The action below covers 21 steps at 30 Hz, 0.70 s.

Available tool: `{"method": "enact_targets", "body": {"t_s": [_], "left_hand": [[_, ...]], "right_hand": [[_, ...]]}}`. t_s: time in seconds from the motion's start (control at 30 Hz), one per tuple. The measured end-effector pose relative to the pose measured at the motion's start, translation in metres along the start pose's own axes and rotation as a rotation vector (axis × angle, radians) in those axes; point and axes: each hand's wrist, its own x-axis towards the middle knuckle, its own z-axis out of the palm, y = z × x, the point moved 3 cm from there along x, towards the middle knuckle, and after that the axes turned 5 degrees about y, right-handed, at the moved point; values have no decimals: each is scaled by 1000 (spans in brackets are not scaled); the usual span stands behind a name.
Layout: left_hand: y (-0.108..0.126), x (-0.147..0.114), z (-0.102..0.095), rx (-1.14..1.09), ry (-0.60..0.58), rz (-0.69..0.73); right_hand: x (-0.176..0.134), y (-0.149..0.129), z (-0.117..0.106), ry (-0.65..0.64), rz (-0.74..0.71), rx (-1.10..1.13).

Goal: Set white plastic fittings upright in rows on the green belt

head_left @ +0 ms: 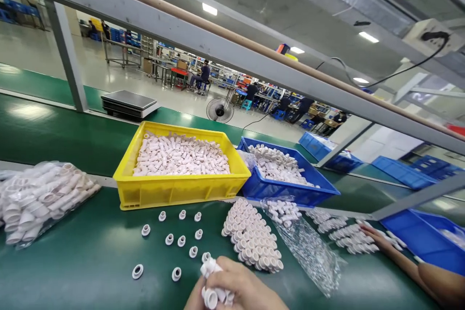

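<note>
White fittings [209, 267]: sit over green bench [90, 271], right hand [247, 283] fingers curling round them, presumably for steadiness. Left hand [194, 296]: alongside, fingers mostly hidden, grip unclear. Loose collars [176, 278]: stand spaced apart, apparently for easy reach.

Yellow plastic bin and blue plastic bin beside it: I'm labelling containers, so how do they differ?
The yellow rectangular plastic bin looks larger than the blue rectangular plastic bin. The yellow bin stands left, the blue bin right. The yellow bin partly hides the blue bin's left end. Both hold many white plastic fittings.
</note>
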Motion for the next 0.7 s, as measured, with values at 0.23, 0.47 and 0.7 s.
{"method": "enact_targets", "body": {"t_s": [0.23,0.47,0.7], "left_hand": [[-7,-24,-3,-519,304,-222],[2,-28,-5,-796,206,-249],[16,-33,1,-898,252,-259]], "right_hand": [[-26,22,50,-27,-65,-109],[-16,25,53,-92,-124,-184],[-14,34,74,-77,-187,-462]]}}
